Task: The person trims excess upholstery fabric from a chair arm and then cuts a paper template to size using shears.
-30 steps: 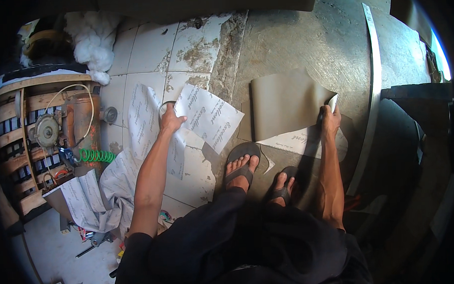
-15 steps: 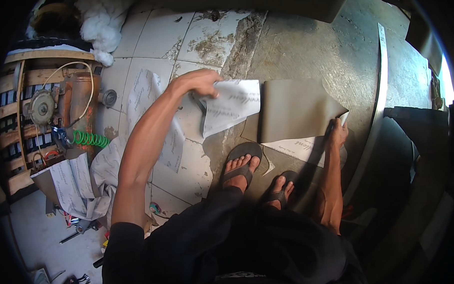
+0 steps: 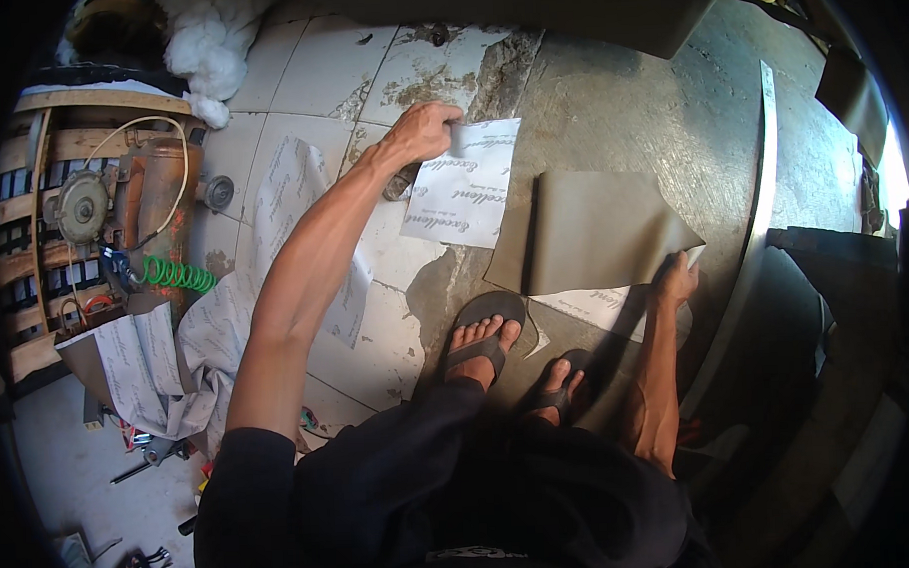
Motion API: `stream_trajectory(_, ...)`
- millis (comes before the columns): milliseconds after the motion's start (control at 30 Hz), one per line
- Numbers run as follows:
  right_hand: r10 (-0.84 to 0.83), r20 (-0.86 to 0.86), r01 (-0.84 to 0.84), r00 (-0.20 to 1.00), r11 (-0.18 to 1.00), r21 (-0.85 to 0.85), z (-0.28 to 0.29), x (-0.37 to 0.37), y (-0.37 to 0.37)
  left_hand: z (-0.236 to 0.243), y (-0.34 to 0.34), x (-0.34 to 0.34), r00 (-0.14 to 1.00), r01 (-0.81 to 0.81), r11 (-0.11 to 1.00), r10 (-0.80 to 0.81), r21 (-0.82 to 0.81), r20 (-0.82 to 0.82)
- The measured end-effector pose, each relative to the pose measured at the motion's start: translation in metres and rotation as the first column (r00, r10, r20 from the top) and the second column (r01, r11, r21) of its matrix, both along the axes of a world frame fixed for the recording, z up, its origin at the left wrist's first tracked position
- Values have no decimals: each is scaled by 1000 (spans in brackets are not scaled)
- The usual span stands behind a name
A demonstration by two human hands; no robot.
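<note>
My left hand (image 3: 427, 132) is closed on the upper edge of a piece of brown synthetic leather, whose white printed backing (image 3: 461, 189) faces up. At the right, my right hand (image 3: 678, 274) pinches the pointed corner of a larger brown synthetic leather sheet (image 3: 598, 229), smooth side up and folded over itself. White printed backing shows under its lower edge. Between the two, a flat brown part borders the fold; whether both pieces are joined cannot be made out. My sandalled feet (image 3: 490, 348) stand just below the sheet.
A long metal straightedge (image 3: 763, 163) lies on the floor at the right. On the left are a rusty compressor tank (image 3: 166, 194), a green coiled hose (image 3: 179, 276) and draped printed-back material (image 3: 142, 370). White stuffing (image 3: 209, 52) sits at the upper left; a dark bulky object (image 3: 565, 10) overhangs the top.
My left hand has moved up and slightly right, and the white-backed piece has swung flatter. My right hand has shifted slightly down, with the folded sheet moving a little right.
</note>
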State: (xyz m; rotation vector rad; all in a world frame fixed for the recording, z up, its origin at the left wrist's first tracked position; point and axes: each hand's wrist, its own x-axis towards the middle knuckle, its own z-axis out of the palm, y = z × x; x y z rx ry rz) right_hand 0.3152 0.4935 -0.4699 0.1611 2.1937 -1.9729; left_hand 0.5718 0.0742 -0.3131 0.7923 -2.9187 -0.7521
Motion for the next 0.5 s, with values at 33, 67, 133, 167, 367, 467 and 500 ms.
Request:
stream_trajectory(33, 5, 0, -5, 1000, 1000, 1, 1, 0, 1, 3, 1, -6, 988, 22, 998, -14, 50, -152)
stream_trajectory(67, -18, 34, 16, 999, 999, 38, 8, 6, -3, 13, 5, -9, 990, 10, 999, -2, 53, -144)
stream_trajectory(133, -37, 62, 32, 997, 996, 81, 19, 10, -7, 50, 17, -19, 998, 57, 942, -66, 331, 15)
stream_trajectory(167, -53, 43, 48, 998, 993, 104, 22, 10, -7, 72, 27, -22, 991, 47, 903, -96, 428, 94)
stream_trajectory(367, -30, 29, 23, 999, 977, 214, 29, 9, -7, 90, 45, -16, 956, 145, 764, -271, 628, 109)
stream_trajectory(467, -19, 43, 10, 999, 977, 214, 26, 15, -13, 31, 43, -9, 959, 105, 850, -223, 516, 172)
stream_trajectory(500, -14, 41, 5, 999, 977, 214, 21, 15, -11, 2, 46, -1, 962, 49, 977, -102, 207, 252)
